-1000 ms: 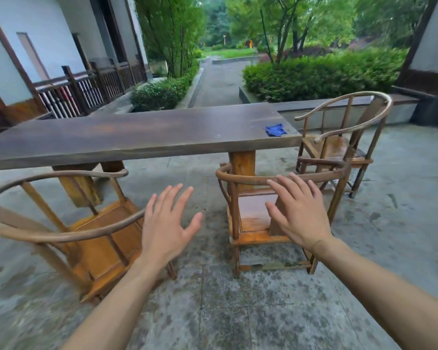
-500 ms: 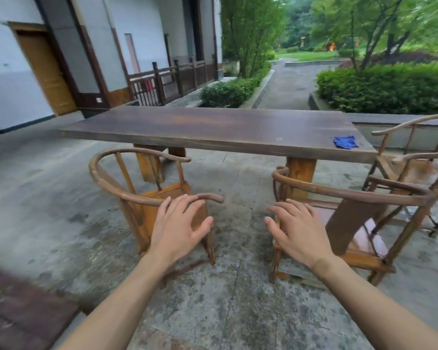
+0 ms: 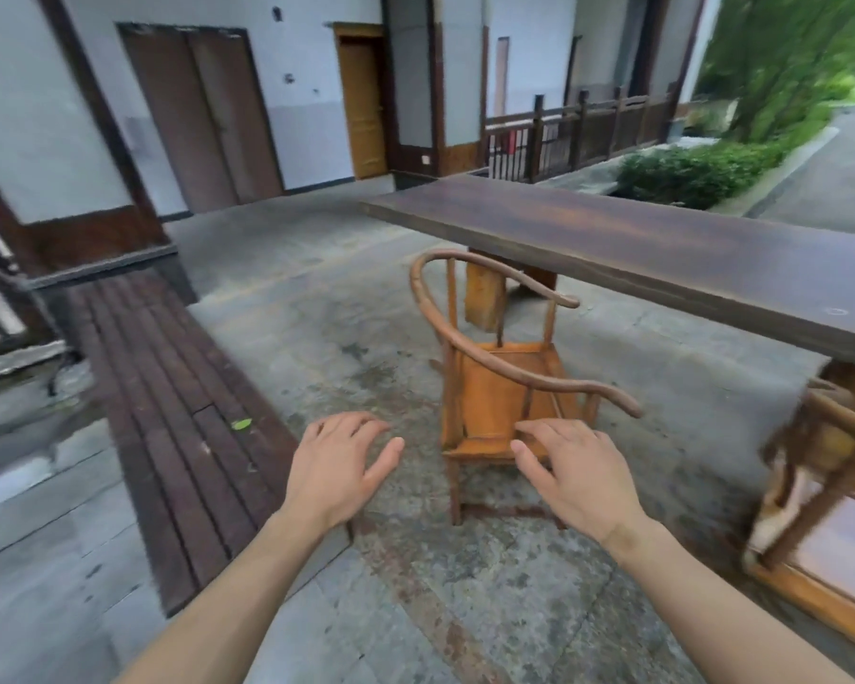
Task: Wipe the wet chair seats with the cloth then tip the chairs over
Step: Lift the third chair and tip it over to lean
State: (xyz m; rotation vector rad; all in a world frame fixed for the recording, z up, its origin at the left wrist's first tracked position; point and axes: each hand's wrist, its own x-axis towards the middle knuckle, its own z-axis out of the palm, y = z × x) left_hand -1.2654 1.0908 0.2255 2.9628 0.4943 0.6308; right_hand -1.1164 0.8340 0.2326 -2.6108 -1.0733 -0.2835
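1. both hands are empty, the left hand (image 3: pixel 339 466) and right hand (image 3: pixel 576 473) spread with fingers relaxed, as a second ago.
2. the view has swung left: the orange round-backed wooden chair (image 3: pixel 502 387) now stands upright just ahead.
3. the long dark wooden table (image 3: pixel 662 259) lies beyond; the blue cloth has left view, so wiping can't start.

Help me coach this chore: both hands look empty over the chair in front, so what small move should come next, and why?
Probably reach forward and grip the chair by its curved rail. Both the left hand and right hand hover open, holding nothing, and no cloth is in view.
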